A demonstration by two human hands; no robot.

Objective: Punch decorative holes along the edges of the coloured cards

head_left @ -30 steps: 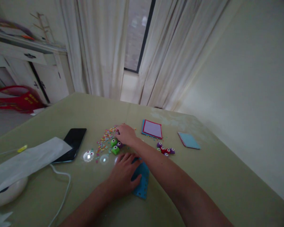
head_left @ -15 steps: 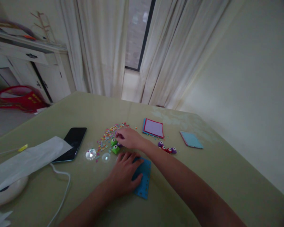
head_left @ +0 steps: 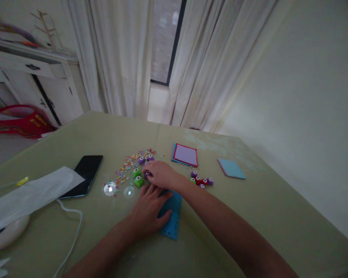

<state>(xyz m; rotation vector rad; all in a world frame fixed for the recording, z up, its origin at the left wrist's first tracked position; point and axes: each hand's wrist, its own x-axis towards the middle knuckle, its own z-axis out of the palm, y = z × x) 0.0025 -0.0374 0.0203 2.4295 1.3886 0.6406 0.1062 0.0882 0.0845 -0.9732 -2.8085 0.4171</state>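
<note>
My left hand (head_left: 148,210) lies flat with its fingers apart on a blue felt-like sheet (head_left: 174,216) that has small holes along its edge. Just beyond it, the curled fingers of my right hand (head_left: 161,173) are on a small purple one-eyed figure (head_left: 147,174); part of the figure is covered by the hand. Two green one-eyed figures (head_left: 138,181) sit to the left of these fingers. Further purple figures (head_left: 141,160) stand just past the hand, beside a spread of tiny colourful pieces (head_left: 127,164).
Right of my forearm is a cluster of red, purple and green figures (head_left: 203,182). Stacked coloured sheets (head_left: 186,155) and a light-blue sheet (head_left: 232,168) lie farther back. Leftward are a clear dish (head_left: 110,188), a black phone (head_left: 88,170), white paper (head_left: 43,189) and a cable (head_left: 80,222).
My right hand has shifted slightly down and right, uncovering purple figures behind it. My left hand stays on the blue sheet. The whole view has moved a little.
</note>
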